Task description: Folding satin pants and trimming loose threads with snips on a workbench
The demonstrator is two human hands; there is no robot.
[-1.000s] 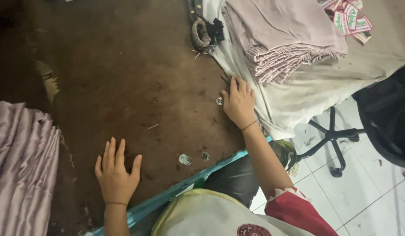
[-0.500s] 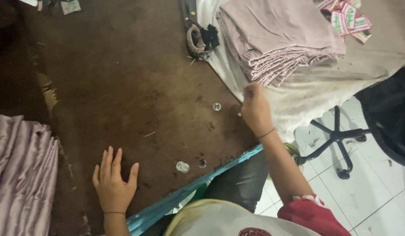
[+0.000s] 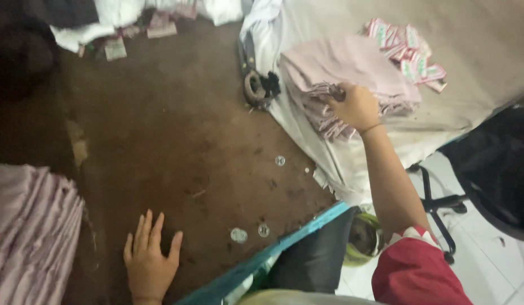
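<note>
My right hand (image 3: 357,105) reaches to a stack of folded pale pink cloths (image 3: 341,73) at the upper right, with its fingers curled on the stack's front edge. My left hand (image 3: 149,260) lies flat and open on the dark brown tabletop (image 3: 160,135) near the front edge, holding nothing. The pink stack rests on a white sheet (image 3: 352,164) that drapes over the table's right side. A second stack of pink cloths (image 3: 30,231) lies at the far left, beside my left hand.
Small round clear buttons (image 3: 238,235) lie on the brown top near its teal edge (image 3: 262,262). A roll of tape (image 3: 254,87) sits left of the pink stack. Small pink-and-green packets (image 3: 411,53) lie behind it. A black swivel chair (image 3: 488,169) stands at right.
My right hand has left the table's edge and moved up and right onto the pink stack. The view has shifted upward; my left hand has stayed flat on the table.
</note>
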